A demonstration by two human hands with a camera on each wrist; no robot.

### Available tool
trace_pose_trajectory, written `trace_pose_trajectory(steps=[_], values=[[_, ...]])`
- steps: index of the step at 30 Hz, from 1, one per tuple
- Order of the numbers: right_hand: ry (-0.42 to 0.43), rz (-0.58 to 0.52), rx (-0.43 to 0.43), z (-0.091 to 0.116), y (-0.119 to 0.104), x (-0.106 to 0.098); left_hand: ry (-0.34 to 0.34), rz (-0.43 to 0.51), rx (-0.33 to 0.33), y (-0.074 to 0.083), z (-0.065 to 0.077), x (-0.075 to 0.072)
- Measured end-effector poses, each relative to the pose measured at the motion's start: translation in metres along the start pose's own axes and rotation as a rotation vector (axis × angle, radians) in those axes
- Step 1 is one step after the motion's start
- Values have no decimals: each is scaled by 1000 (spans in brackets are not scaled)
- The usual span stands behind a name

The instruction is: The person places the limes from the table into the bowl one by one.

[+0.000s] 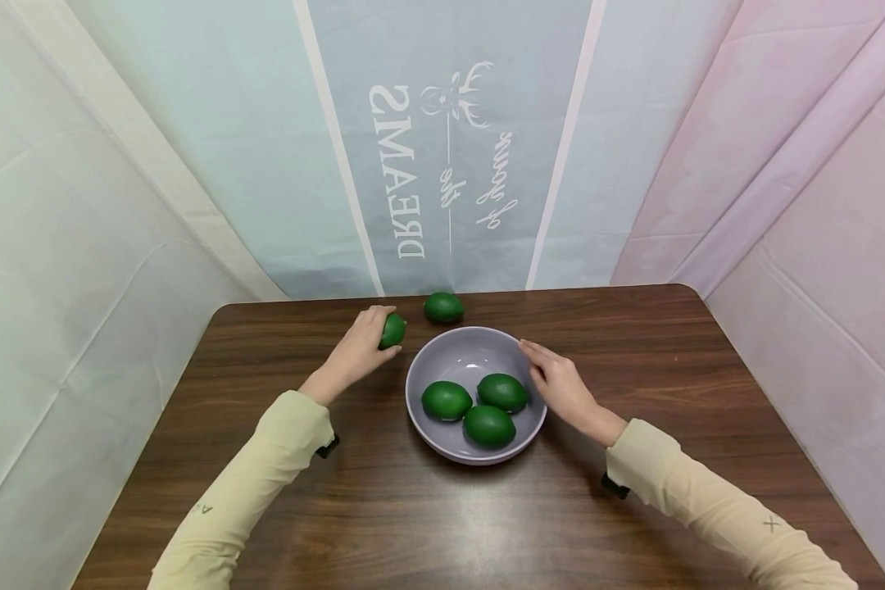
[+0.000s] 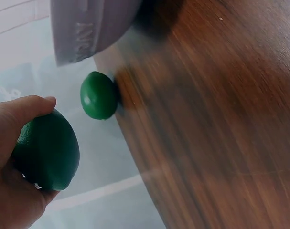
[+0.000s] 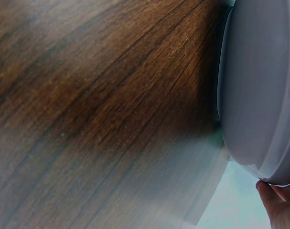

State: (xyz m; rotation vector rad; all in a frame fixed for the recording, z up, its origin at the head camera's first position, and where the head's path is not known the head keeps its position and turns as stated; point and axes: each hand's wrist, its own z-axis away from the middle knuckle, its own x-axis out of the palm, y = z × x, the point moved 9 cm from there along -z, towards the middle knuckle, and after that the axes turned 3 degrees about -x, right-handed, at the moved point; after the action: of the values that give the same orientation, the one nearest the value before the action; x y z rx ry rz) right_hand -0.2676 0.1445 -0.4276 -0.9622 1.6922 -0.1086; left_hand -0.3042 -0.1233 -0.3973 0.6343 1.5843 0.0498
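In the head view my left hand (image 1: 359, 348) grips a green lime (image 1: 393, 331), thumb on one side and fingers on the other, left of the bowl's far rim. The left wrist view shows this lime (image 2: 49, 150) between thumb and fingers. A grey-purple bowl (image 1: 442, 351) stands mid-table with three limes in it: one at the left (image 1: 446, 401), one at the right (image 1: 502, 392) and one in front (image 1: 490, 426). My right hand (image 1: 565, 391) rests its nearly straight fingers on the bowl's right rim. Fingertips (image 3: 263, 185) touch the bowl's outer side in the right wrist view.
Another lime (image 1: 443, 307) lies on the dark wooden table (image 1: 265, 483) behind the bowl, close to the far edge. A pale blue printed curtain (image 1: 479, 164) hangs just beyond that edge. White fabric walls (image 1: 66, 287) flank the table on both sides.
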Motion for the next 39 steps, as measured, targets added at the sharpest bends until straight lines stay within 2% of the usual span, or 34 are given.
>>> trace_pose_trajectory(steps=[24, 39], values=[[-5, -7, -6, 0, 0, 0, 6, 5, 140, 45, -2, -1], [-7, 5, -11, 0, 1, 1, -45, -30, 187, 67, -6, 6]])
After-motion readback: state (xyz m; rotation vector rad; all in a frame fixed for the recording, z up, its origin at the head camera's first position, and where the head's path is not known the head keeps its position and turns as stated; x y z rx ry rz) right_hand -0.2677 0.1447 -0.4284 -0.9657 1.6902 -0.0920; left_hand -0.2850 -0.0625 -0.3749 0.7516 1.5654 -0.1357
